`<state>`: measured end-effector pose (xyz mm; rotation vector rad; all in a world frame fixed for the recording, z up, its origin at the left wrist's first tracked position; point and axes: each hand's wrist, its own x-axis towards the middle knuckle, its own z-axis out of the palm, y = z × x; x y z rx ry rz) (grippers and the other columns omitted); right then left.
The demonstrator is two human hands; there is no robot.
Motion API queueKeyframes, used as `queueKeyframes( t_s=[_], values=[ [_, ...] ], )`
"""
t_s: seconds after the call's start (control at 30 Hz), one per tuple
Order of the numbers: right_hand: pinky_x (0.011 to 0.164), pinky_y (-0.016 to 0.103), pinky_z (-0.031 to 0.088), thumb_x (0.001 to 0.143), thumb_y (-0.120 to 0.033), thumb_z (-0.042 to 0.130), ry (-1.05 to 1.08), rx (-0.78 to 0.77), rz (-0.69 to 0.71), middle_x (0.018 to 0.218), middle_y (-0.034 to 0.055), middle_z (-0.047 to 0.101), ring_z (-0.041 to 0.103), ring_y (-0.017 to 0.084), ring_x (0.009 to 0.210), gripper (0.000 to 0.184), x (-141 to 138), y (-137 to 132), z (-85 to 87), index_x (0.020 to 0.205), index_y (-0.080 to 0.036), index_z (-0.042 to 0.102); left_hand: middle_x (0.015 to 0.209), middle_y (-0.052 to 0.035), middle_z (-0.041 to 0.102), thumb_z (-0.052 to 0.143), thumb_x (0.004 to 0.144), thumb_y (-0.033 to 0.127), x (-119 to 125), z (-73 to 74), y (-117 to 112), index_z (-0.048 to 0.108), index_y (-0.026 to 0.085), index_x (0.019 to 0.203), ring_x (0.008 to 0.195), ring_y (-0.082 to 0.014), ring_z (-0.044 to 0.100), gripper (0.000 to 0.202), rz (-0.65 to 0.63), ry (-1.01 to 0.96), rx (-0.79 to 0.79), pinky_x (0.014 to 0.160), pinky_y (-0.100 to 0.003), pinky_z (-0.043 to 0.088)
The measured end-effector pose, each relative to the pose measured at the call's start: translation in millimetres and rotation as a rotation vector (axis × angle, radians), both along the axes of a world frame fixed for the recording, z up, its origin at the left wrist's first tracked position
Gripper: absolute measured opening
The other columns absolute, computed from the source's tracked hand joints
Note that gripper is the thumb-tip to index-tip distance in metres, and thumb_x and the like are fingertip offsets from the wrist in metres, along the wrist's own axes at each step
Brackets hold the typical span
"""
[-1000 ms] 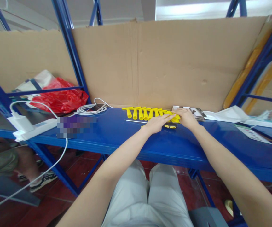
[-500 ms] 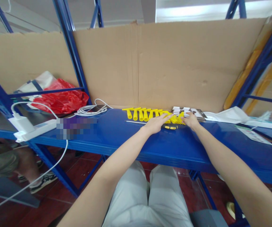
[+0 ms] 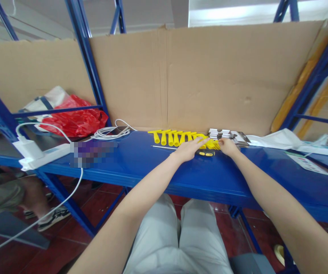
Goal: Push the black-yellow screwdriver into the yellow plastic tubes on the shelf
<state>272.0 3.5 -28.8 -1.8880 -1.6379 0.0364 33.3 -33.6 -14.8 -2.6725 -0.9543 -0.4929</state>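
Observation:
Along the back of the blue shelf [image 3: 141, 163] lies a row of yellow plastic pieces [image 3: 171, 138], each with a round tubular stem and a wider flat top. Toward the right end they overlap in a tight fan. My left hand [image 3: 187, 150] rests on the row with its fingers stretched out over the pieces. At the right end of the fan my right hand [image 3: 228, 147] has its fingers closed on the edge of a yellow piece, partly hidden by the fingers. In front lies a screwdriver [image 3: 205, 153] with a black and yellow handle, its shaft partly under my left hand.
Behind the fan lie white-and-black cards [image 3: 219, 133], with a white sheet [image 3: 278, 140] farther right. A cardboard panel [image 3: 209, 80] closes off the back. To the left are a coiled white cable [image 3: 111, 133], a power strip [image 3: 48, 154] and a red bag [image 3: 75, 116].
My right hand's fingers have drawn together at the end of the fan, and its forefinger has come down off the white cards. My left hand stays where it was.

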Motion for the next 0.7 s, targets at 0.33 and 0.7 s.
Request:
queueKeyframes(
  t_s=[0.33,0.7],
  values=[
    [0.055,0.023,0.046,0.085,-0.029,0.065,0.732,0.076,0.394,0.072,0.0025,0.067,0.059,0.013,0.058,0.025,-27.7,-28.8,20.0,0.107,-0.017,0.066,0.161,-0.0072,0.032,0.032,0.088,0.002,2.5,1.8,-1.1,0.018,0.032,0.157,0.138,-0.0231,0.045,0.077,0.022,-0.057,-0.033,0.103,-0.036,0.046],
    [0.037,0.016,0.027,0.075,-0.018,0.069,1.062,0.122,0.361,0.051,-0.0062,0.049,0.04,0.007,0.038,0.03,-33.9,-34.0,28.5,0.102,-0.019,0.057,0.159,-0.0075,0.034,0.037,0.091,0.009,2.8,3.9,-4.7,0.016,0.034,0.157,0.131,-0.0243,0.053,0.074,0.056,-0.021,0.011,0.099,-0.038,0.048]
  ],
)
